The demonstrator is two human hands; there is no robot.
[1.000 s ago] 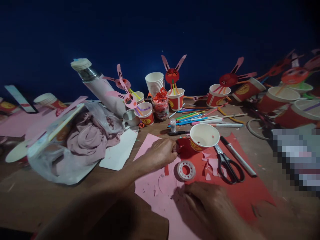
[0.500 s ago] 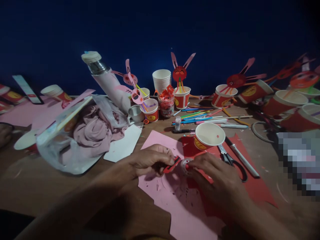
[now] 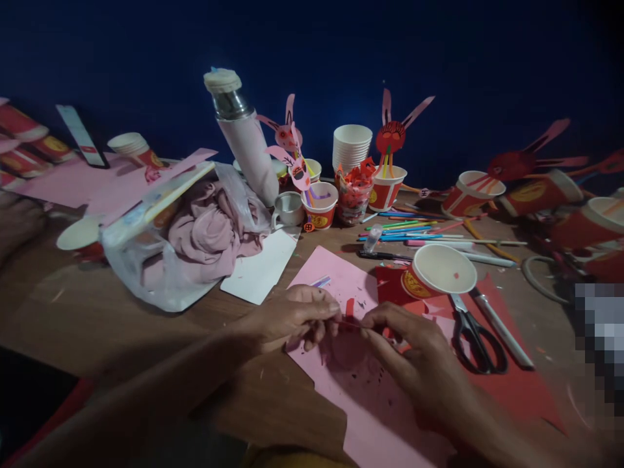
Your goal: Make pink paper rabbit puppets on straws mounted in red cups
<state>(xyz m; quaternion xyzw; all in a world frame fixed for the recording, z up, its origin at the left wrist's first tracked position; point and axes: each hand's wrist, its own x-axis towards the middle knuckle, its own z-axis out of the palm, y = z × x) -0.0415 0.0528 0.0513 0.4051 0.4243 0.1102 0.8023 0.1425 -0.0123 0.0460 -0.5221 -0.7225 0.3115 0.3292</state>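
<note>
Over a pink paper sheet (image 3: pixel 380 409), my left hand (image 3: pixel 305 315) and my right hand (image 3: pixel 414 348) face each other, both pinched. A thin strip (image 3: pixel 350 323), seen almost edge-on, spans the gap between their fingertips; its material is unclear. Just behind it a small red paper piece (image 3: pixel 350 307) shows. Red paper (image 3: pixel 507 396) lies under and beyond my right hand, with black-handled scissors (image 3: pixel 480 344) and a white-barrelled pen or cutter (image 3: pixel 502 328) on it. A white-rimmed paper cup (image 3: pixel 439 272) stands behind my right hand.
Behind are colored sticks (image 3: pixel 404 232), a cup stack (image 3: pixel 351 148), a tub of red scraps (image 3: pixel 357 194) and cups with rabbit-faced paper figures (image 3: pixel 390 137). Left are a bagged pink cloth (image 3: pixel 205 227), a flask (image 3: pixel 246 143), a phone (image 3: pixel 82 136) and another person's hand (image 3: pixel 19 224).
The view has swung left, so things sit farther right. The red piece with black marks in my left fingers now shows only as a thin edge, if the same. My right hand has left the white ring.
</note>
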